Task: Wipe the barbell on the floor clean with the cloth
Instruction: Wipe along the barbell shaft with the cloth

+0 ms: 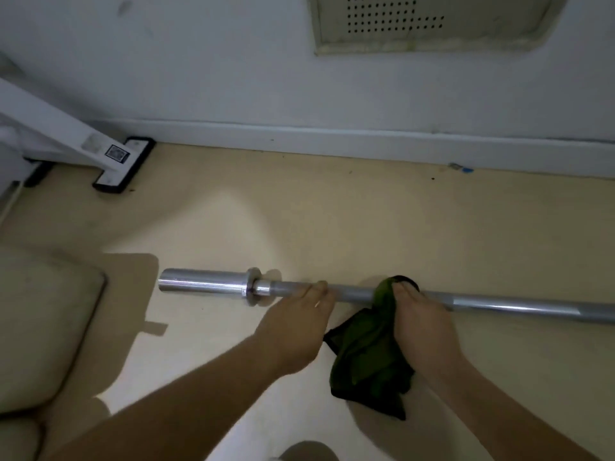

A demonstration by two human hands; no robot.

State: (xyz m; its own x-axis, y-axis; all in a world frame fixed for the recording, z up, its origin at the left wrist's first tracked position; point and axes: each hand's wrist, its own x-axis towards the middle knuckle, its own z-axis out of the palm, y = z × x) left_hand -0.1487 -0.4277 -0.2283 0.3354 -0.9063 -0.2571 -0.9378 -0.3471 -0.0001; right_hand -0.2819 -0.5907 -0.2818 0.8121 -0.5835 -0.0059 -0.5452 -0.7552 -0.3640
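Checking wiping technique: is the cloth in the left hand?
No, the right hand grips the green cloth around the barbell.

the barbell (206, 285) runs out at the right edge, its other end unseen. the cloth (369, 354) hides the shaft under the right hand (422, 324). fingertips of the left hand (296, 331) are hidden behind the barbell. the square label (117, 154) is too small to read.
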